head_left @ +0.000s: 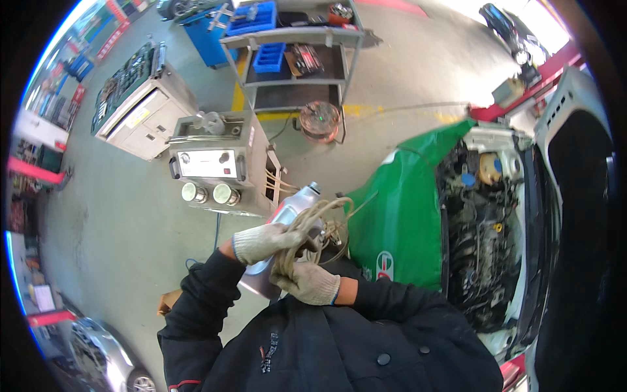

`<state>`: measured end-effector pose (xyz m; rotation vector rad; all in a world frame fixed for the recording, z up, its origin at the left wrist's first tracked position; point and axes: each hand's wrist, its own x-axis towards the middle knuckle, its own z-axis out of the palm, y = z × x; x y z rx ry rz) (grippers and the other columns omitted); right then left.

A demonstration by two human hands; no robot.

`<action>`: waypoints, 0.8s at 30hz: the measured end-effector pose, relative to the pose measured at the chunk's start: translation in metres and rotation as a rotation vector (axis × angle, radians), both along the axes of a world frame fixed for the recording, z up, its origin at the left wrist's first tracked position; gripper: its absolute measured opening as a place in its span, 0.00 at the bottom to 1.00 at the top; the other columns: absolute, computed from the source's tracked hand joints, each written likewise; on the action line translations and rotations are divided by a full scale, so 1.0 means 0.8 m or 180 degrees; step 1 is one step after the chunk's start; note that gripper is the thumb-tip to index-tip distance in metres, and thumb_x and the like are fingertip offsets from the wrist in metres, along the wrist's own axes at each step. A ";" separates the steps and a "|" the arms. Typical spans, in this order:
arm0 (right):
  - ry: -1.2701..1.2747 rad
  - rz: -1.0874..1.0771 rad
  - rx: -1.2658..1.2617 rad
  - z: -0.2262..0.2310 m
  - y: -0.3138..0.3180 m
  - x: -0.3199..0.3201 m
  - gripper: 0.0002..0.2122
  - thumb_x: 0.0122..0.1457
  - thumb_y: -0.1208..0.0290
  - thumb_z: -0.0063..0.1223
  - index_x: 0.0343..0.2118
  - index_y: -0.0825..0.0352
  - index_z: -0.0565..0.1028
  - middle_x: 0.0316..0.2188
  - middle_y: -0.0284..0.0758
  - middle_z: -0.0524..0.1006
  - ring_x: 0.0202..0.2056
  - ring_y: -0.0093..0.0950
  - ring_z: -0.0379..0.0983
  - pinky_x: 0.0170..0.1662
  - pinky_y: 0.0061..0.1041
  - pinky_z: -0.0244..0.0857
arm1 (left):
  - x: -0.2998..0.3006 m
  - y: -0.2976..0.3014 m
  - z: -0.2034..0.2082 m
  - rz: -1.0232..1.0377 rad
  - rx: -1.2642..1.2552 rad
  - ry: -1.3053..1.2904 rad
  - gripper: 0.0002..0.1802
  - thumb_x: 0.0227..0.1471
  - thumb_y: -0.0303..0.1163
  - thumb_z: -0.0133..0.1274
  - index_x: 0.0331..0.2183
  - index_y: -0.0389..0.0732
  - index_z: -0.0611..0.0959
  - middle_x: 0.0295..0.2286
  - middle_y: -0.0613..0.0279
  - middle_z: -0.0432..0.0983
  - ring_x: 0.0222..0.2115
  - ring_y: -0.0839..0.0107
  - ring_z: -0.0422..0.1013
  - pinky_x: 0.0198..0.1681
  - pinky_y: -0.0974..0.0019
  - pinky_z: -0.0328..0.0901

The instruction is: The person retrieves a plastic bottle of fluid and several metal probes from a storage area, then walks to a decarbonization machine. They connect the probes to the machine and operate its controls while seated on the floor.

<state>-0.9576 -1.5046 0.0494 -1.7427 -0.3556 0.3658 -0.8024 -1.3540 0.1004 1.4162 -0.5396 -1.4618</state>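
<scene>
Hose coil (pixel 313 217), one, fingers (pixel 285 238) of left hand (pixel 262 243) and right hand (pixel 313 283) curled round it, one bottle (pixel 299 200) behind

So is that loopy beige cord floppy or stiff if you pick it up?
The beige cord probably bends easily, because it's wound into several loops. It might be a bit springy, since loops beyond the left hand make wide, round curves. It could tangle or spread, as the loops look uneven.

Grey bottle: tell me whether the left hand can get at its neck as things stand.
Probably yes: the bottle's neck shows uncovered beyond the left hand, though that hand holds coiled hose.
</scene>
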 end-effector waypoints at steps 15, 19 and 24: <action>0.0998 -0.0370 0.0245 -0.147 -0.217 0.053 0.17 0.72 0.57 0.56 0.43 0.69 0.82 0.38 0.38 0.84 0.42 0.36 0.83 0.47 0.35 0.79 | -0.038 0.005 0.112 0.0405 0.1716 -0.0521 0.08 0.53 0.26 0.57 0.35 0.35 0.87 0.26 0.65 0.78 0.29 0.73 0.74 0.36 0.65 0.70; 0.3752 -0.1666 0.2624 -0.318 -0.223 0.092 0.25 0.75 0.45 0.47 0.46 0.69 0.77 0.39 0.38 0.83 0.43 0.38 0.82 0.48 0.38 0.78 | -0.044 0.010 0.135 -0.0060 0.1344 -0.1438 0.10 0.47 0.26 0.59 0.33 0.43 0.91 0.26 0.57 0.78 0.32 0.61 0.75 0.38 0.58 0.70; 0.4115 -0.0888 0.2883 -0.379 -0.085 0.131 0.39 0.74 0.37 0.42 0.72 0.71 0.62 0.65 0.46 0.74 0.61 0.43 0.74 0.65 0.47 0.69 | -0.053 0.012 0.154 -0.0352 0.1392 -0.1599 0.15 0.41 0.28 0.65 0.36 0.47 0.91 0.30 0.50 0.66 0.36 0.48 0.68 0.37 0.49 0.62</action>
